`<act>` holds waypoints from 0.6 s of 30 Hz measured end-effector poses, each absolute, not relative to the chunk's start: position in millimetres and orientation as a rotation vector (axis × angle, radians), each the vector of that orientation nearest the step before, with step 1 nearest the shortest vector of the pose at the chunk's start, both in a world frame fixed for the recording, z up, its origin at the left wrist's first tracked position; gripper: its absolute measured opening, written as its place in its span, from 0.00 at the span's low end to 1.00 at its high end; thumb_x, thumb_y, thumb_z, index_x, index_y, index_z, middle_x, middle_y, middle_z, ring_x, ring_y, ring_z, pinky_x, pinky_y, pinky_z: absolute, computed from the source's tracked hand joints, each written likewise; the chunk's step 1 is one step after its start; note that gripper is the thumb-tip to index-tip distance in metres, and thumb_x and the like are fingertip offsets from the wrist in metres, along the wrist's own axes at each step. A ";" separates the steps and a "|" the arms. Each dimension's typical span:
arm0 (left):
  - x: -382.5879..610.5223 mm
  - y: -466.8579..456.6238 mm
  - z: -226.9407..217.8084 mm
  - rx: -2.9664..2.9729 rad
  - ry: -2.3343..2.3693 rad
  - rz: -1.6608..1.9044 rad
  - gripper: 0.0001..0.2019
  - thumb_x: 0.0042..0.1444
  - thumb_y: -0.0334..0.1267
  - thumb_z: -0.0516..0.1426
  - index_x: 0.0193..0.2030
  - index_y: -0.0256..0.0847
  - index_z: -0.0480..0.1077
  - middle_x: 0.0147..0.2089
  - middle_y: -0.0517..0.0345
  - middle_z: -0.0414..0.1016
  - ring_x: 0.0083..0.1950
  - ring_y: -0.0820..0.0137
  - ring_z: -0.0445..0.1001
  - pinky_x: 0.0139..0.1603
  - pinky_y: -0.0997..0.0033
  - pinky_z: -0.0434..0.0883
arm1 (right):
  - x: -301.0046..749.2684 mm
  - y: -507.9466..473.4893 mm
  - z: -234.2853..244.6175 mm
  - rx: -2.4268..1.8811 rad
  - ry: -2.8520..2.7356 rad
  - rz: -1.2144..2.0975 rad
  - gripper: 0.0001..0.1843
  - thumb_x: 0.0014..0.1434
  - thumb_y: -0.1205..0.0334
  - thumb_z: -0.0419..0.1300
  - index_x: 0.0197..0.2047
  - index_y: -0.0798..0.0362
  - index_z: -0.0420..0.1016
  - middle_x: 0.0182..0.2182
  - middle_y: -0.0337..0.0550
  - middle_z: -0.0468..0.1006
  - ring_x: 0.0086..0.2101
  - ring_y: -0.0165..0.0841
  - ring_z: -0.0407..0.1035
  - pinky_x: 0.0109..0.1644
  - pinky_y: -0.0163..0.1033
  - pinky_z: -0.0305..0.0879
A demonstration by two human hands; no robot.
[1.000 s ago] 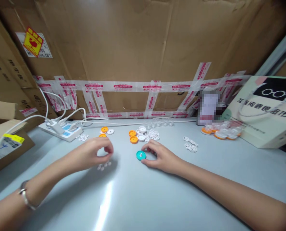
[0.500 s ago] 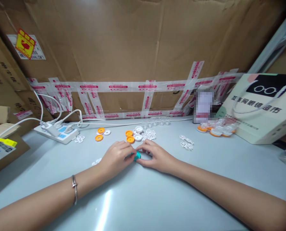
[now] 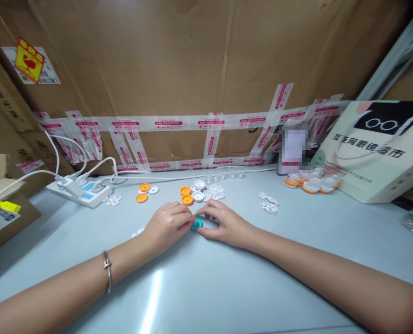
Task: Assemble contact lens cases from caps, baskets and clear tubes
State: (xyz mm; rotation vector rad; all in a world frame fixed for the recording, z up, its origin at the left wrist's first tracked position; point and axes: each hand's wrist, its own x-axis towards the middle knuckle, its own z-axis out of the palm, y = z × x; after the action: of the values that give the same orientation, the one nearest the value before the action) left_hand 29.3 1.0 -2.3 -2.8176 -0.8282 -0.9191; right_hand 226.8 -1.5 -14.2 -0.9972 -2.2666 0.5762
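A small round teal piece (image 3: 197, 223) with a raised rim is at the middle of the table, between my hands. My right hand (image 3: 229, 224) grips its edge, thumb at the near side and fingers at the far side. My left hand (image 3: 168, 226) is closed in a pinch over the left part of the piece; whatever its fingertips hold is hidden. Just beyond are orange round pieces (image 3: 187, 199), white round pieces (image 3: 198, 196) and a cluster of white openwork pieces (image 3: 213, 191).
More orange and white discs (image 3: 142, 198) lie left of centre, near a power strip (image 3: 88, 198) with cables. White cut-out pieces (image 3: 269, 204) are to the right. Clear-topped orange pieces (image 3: 310, 186) rest by a paper bag (image 3: 373, 157). Clear round pieces (image 3: 227, 175) line the back, before a large carton (image 3: 157, 60).
The view has shifted slightly. A little more of the teal piece's face shows beside my left fingertips. My right hand keeps its grip on the edge.
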 end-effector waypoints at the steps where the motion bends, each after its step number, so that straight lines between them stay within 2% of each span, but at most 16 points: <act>1: 29.3 1.0 -2.5 -2.815 -0.822 -0.924 0.08 0.56 0.30 0.53 0.30 0.38 0.73 0.30 0.55 0.76 0.33 0.70 0.72 0.35 0.70 0.68 | 226.5 -1.3 -14.0 -0.996 -2.266 0.574 0.13 0.51 0.62 0.61 0.42 0.54 0.73 0.33 0.43 0.67 0.35 0.32 0.64 0.42 0.39 0.63; 9: 28.9 0.4 -2.1 -2.851 -0.788 -0.850 0.08 0.56 0.30 0.53 0.32 0.37 0.74 0.30 0.53 0.76 0.33 0.70 0.73 0.34 0.70 0.70 | 227.6 -3.4 -13.5 -1.012 -2.267 0.589 0.13 0.50 0.63 0.62 0.41 0.53 0.73 0.33 0.42 0.67 0.35 0.33 0.65 0.42 0.40 0.64; 18: 27.0 -2.8 -4.2 -3.033 -0.920 -0.943 0.08 0.56 0.29 0.53 0.36 0.35 0.74 0.33 0.52 0.77 0.35 0.70 0.74 0.37 0.73 0.71 | 227.4 -3.1 -13.1 -1.013 -2.269 0.606 0.13 0.51 0.61 0.61 0.42 0.51 0.73 0.34 0.42 0.67 0.35 0.32 0.65 0.42 0.39 0.64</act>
State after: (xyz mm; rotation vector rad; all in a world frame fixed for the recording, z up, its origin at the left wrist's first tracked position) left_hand 27.0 -2.8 -4.2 -3.0332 -0.9204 -0.9432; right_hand 227.4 -3.1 -13.1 -1.0134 -2.2689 0.6059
